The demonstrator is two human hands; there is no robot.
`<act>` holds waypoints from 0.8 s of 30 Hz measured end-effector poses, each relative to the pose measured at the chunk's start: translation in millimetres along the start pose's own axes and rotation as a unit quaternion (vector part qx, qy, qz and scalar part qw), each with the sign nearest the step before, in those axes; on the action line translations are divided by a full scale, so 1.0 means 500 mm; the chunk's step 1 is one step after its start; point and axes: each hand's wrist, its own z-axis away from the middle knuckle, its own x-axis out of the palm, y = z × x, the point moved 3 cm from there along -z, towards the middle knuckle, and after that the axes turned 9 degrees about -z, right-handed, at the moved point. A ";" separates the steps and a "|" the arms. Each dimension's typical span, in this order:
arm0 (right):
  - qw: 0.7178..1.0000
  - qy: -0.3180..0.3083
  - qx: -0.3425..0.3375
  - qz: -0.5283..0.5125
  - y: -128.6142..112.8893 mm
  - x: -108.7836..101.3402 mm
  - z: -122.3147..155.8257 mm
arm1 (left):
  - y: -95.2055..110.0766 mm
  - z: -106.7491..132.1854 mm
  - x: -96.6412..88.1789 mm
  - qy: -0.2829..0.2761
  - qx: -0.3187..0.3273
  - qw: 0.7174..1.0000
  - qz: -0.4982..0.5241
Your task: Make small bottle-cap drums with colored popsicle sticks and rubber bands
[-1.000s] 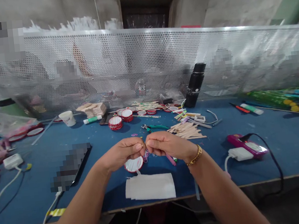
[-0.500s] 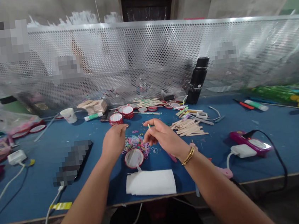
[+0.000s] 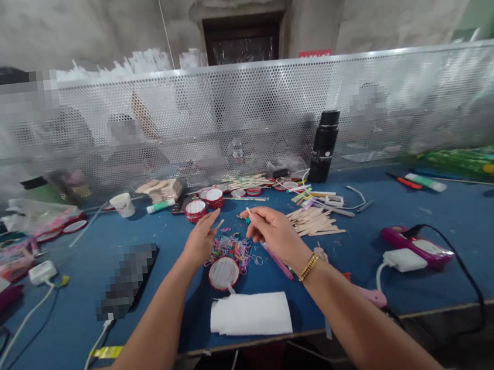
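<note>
My left hand (image 3: 203,236) hovers just above a pile of small coloured rubber bands (image 3: 239,252), its fingers stretched out and thumb apart. To its right, my right hand (image 3: 272,229) is closed in a pinch on a thin, pale-tipped stick (image 3: 248,211); a bit of teal shows by its fingers. Most of that stick is hidden in the hand. In front of the pile lies a round, red-rimmed disc (image 3: 223,274) with a white face. A folded white cloth or paper (image 3: 250,315) rests nearer the table edge.
Flat wooden sticks (image 3: 315,220) lie right of my hands. Stacked red-rimmed discs (image 3: 195,209) stand behind the left hand. A black bottle (image 3: 325,147) leans by the perforated metal screen (image 3: 242,103). A phone (image 3: 128,277) with a cable lies left, a magenta device (image 3: 430,243) right.
My left hand has gone from a pinch to stretched fingers. The right hand still pinches the stick, now turned more upright. The view has tilted up.
</note>
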 end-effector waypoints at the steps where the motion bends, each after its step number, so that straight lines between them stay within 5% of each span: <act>1: 1.000 0.001 -0.004 0.006 0.000 0.000 0.000 | 0.009 0.000 -0.001 0.002 0.006 1.000 0.014; 10: 0.997 -0.005 -0.061 0.055 -0.005 0.008 0.007 | 0.108 0.043 -0.031 -0.022 -0.007 0.983 0.183; 16: 0.988 -0.016 -0.118 0.097 -0.028 0.014 0.021 | 0.124 0.053 -0.030 -0.059 -0.053 0.952 0.296; 21: 0.931 -0.002 -0.284 0.230 -0.056 0.014 0.032 | 0.128 0.058 -0.023 -0.103 -0.118 0.900 0.406; 24: 0.906 0.013 -0.329 0.268 -0.062 0.013 0.036 | 0.129 0.062 -0.018 -0.123 -0.142 0.877 0.441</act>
